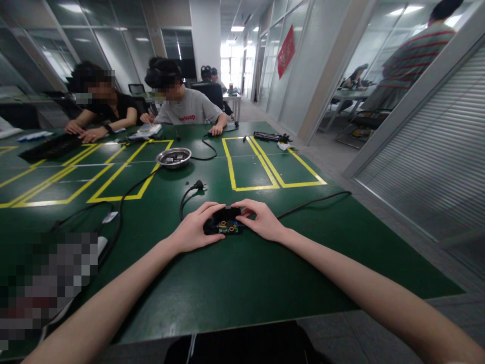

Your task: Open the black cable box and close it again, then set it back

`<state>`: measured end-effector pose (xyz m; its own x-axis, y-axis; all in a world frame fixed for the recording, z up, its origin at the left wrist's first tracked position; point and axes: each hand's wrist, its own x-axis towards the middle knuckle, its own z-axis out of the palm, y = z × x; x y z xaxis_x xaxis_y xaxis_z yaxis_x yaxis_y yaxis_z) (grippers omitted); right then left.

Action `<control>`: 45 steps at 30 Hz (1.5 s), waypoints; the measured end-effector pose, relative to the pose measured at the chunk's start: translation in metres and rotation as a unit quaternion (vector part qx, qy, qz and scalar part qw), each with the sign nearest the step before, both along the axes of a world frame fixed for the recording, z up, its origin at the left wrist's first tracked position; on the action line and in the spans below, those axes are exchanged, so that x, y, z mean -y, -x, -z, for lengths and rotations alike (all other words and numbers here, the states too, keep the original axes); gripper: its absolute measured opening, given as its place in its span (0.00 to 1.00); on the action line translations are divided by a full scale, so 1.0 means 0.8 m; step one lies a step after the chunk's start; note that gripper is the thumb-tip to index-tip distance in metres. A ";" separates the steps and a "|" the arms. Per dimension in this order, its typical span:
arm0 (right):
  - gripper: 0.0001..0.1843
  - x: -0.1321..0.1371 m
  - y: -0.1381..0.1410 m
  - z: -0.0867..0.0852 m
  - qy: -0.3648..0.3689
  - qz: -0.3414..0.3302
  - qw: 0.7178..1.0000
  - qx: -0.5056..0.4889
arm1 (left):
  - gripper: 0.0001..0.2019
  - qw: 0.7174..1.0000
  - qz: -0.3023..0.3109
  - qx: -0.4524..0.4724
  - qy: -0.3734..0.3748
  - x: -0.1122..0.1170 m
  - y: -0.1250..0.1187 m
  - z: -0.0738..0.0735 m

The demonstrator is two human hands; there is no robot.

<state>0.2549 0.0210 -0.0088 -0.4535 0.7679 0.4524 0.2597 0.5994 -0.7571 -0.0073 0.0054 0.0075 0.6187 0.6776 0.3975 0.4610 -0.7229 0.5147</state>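
Note:
Near the front of the green table lies a black power adapter (229, 228), its casing open so that a circuit board with yellow ring-shaped coils shows. My left hand (197, 226) grips its left side, thumb at the near edge and fingers over the far edge. On the right, my right hand (261, 218) has its thumb and fingers closed on the far right part of the casing. A black cable (314, 203) runs off to the right, and a cord with a plug (198, 186) curves up behind my left hand.
A metal bowl (174, 157) with small parts stands farther back on the green table (288, 283). Yellow tape (254, 189) marks rectangles. A folded black tripod-like object (272, 136) lies at the far edge. Two people (189, 107) work opposite. A blurred-out object (56, 283) lies front left.

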 end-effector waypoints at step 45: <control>0.08 0.008 -0.005 -0.012 -0.089 -0.068 0.993 0.039 | 0.13 1.000 0.002 0.002 -0.027 0.005 -0.004 -0.009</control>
<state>0.2591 0.0147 0.0011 -0.5861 0.6081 0.5354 0.2205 0.7556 -0.6168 -0.0038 0.0015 0.0145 0.6200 0.6529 0.4352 0.4560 -0.7512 0.4772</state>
